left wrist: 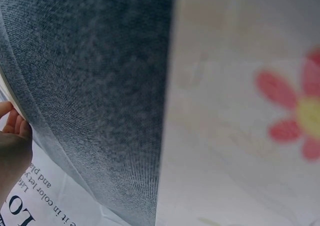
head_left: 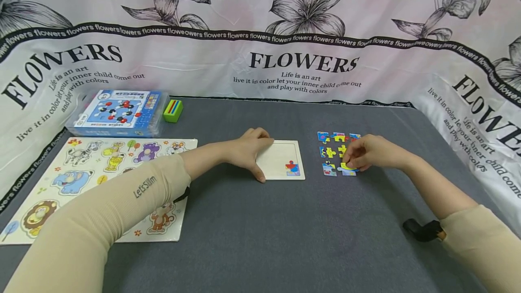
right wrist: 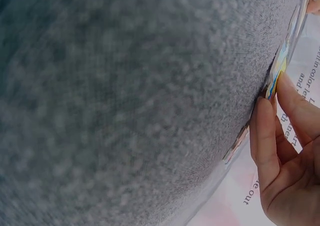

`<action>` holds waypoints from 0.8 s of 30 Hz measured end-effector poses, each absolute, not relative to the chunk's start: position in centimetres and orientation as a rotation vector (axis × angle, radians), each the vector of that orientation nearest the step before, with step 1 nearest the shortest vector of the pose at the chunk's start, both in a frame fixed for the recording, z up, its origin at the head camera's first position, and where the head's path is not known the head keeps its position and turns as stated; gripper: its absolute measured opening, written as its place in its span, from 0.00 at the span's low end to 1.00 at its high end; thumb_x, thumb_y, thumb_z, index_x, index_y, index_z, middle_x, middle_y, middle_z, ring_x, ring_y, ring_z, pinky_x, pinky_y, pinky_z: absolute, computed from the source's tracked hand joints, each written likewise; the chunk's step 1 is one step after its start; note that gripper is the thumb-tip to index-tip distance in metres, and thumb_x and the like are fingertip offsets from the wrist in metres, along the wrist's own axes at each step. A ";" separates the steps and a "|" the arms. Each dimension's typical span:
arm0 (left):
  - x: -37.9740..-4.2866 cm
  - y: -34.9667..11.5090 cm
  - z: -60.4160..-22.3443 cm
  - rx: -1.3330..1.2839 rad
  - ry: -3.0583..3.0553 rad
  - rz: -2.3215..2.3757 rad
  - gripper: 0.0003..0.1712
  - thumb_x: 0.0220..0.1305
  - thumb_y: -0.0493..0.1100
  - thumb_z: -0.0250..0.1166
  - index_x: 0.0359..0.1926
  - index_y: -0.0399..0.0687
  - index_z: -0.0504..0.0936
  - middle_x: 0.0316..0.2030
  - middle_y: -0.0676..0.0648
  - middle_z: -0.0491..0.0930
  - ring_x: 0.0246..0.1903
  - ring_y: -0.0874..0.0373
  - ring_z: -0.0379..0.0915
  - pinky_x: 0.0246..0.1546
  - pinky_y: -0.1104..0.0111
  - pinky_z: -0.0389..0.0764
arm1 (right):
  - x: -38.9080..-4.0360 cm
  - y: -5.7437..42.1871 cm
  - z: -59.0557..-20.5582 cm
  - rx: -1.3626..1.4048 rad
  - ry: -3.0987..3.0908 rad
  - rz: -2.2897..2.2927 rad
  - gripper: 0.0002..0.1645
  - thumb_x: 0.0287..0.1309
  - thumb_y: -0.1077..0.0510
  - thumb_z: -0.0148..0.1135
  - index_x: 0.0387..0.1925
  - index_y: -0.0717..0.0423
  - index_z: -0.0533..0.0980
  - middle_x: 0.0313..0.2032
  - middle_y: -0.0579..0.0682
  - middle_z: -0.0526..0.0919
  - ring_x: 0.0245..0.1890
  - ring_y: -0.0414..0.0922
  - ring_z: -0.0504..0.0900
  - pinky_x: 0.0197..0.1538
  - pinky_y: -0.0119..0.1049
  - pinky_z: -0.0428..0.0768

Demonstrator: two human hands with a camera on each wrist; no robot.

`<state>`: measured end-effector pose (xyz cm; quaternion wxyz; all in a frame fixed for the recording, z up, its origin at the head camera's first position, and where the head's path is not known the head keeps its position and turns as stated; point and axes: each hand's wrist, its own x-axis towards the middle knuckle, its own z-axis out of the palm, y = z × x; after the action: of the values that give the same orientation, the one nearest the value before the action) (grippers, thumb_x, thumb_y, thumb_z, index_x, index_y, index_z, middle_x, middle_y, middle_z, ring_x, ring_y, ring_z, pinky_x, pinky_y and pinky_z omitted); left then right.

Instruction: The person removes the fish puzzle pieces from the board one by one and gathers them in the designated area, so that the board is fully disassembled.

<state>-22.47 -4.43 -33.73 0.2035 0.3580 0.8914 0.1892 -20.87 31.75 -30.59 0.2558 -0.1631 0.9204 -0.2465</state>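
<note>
A white puzzle board (head_left: 278,153) lies on the grey cloth, with joined jigsaw pieces (head_left: 292,168) in its lower right corner. My left hand (head_left: 250,149) grips its left end, the thumb by the near edge and the fingers towards the far edge. Loose jigsaw pieces (head_left: 330,152) lie in rows right of the board. Over the near right of these, my right hand (head_left: 372,152) pinches a yellow-and-blue jigsaw piece (head_left: 347,166) between thumb and fingertips. In the right wrist view the same piece (right wrist: 272,88) shows edge-on, low over the cloth.
A large animal puzzle board (head_left: 93,180) lies at the left under my left forearm. Behind it stand a clear plastic box with a blue label (head_left: 118,110) and a small green block with coloured stripes (head_left: 173,111). A flower-printed sheet (head_left: 301,67) rises behind the table.
</note>
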 end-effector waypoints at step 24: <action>-22.4 -4.4 -33.7 0.988 2.488 0.531 0.64 0.43 0.59 0.80 0.76 0.44 0.56 0.70 0.43 0.56 0.67 0.49 0.50 0.68 0.57 0.63 | -20.7 29.8 -29.5 -0.505 2.615 -0.678 0.06 0.63 0.55 0.65 0.41 0.49 0.83 0.33 0.50 0.85 0.30 0.41 0.83 0.37 0.34 0.83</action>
<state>-22.40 -4.38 -33.67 0.2047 0.3544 0.8923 0.1904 -20.75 29.77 -29.50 0.1953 -0.1802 0.9332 -0.2421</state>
